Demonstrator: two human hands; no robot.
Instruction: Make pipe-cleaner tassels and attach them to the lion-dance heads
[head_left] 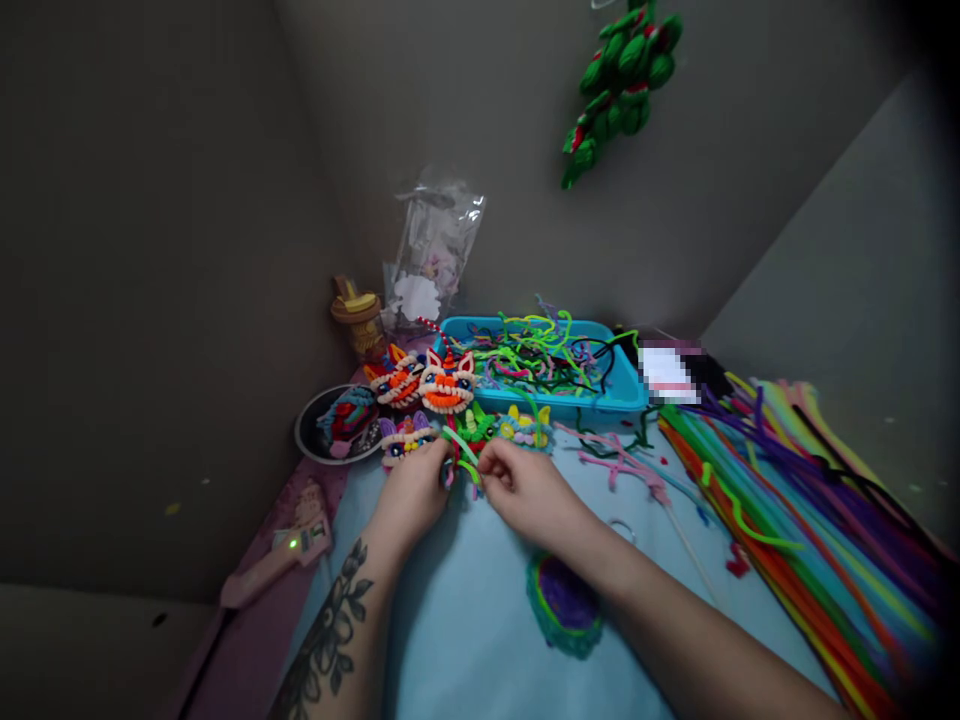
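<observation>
My left hand point(418, 490) and my right hand point(529, 487) meet over the middle of the table, both with fingers pinched. Between them runs a pale green pipe cleaner point(460, 446), with short bright green and pink ends hanging below it. My fingers hide where each one grips. Just beyond lie small lion heads made of pipe cleaner: a purple one point(405, 436), a green one point(475, 428) and a yellow and blue one point(525, 427). Behind these sit an orange and white lion head point(448, 382) and another orange one point(397, 378).
A blue tray point(555, 402) holds tangled pipe cleaner scraps. Long coloured pipe cleaners point(795, 520) lie at right. On the left are a metal bowl point(301, 440), a pink glue gun point(274, 560) and a lidded cup point(360, 318). A purple and teal fuzzy disc point(564, 605) lies near my right forearm.
</observation>
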